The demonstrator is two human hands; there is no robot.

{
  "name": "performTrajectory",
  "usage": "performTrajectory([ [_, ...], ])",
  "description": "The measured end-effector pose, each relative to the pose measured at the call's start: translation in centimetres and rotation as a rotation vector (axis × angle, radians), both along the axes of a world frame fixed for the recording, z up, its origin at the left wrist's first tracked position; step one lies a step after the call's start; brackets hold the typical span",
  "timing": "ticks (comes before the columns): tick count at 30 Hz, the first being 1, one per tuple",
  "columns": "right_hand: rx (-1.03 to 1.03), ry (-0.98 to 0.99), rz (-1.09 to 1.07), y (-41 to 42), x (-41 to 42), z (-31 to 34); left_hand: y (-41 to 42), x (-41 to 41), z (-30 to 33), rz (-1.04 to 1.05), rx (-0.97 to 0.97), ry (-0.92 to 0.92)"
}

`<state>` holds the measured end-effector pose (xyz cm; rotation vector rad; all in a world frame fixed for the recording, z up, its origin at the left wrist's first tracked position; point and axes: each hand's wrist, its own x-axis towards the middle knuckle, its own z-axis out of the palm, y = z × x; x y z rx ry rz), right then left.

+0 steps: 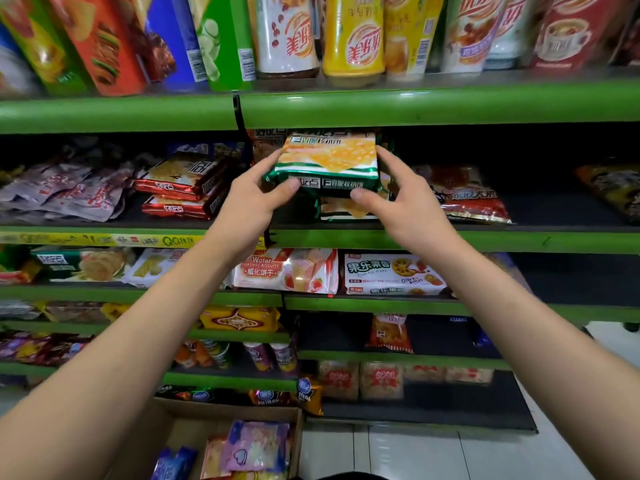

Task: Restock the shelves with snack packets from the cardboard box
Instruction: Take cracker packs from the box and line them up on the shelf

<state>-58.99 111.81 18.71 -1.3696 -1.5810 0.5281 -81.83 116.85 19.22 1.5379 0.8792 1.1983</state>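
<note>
Nearest, at the bottom edge, the cardboard box (pixel 173 415) stands on the floor against the shelving, with a pink packet (pixel 258 445) and a blue packet (pixel 175 464) lying inside. Both forearms reach up over it. The left hand (pixel 251 202) and right hand (pixel 403 199) are apart, each gripping one end of a green packet (pixel 327 164), thumbs on its near edge and fingers over the sides. It is held level, just above another green packet (pixel 346 207) lying on the shelf (pixel 450 237). Left of it sit two stacked red packets (pixel 183 188); to the right lies a red-and-gold bag (pixel 467 195). Below, a wafer pack (pixel 287 270) rests beside a white fruit pack (pixel 391 273). Farthest, overhead, tall cups (pixel 353 36) stand in a row on the top shelf.
</note>
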Motion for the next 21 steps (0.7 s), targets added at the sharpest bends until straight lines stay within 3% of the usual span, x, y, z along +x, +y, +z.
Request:
performTrajectory([
  [8, 0.055, -0.194, -0.176, 4.0, 2.7, 1.8, 6.3, 3.4, 1.0, -0.015, -0.035, 0.211],
  [11, 0.06, -0.101, -0.189, 5.8, 3.4, 2.4, 7.8, 4.6, 1.8, -0.009, -0.024, 0.292],
  [16, -0.012, 0.087, -0.182, 8.3, 3.9, 2.5, 9.0, 5.9, 1.9, 0.026, -0.016, 0.273],
  [21, -0.11, 0.037, -0.261, 10.1, 4.6, 2.0, 9.4, 6.7, 1.7, 0.116, 0.03, 0.265],
])
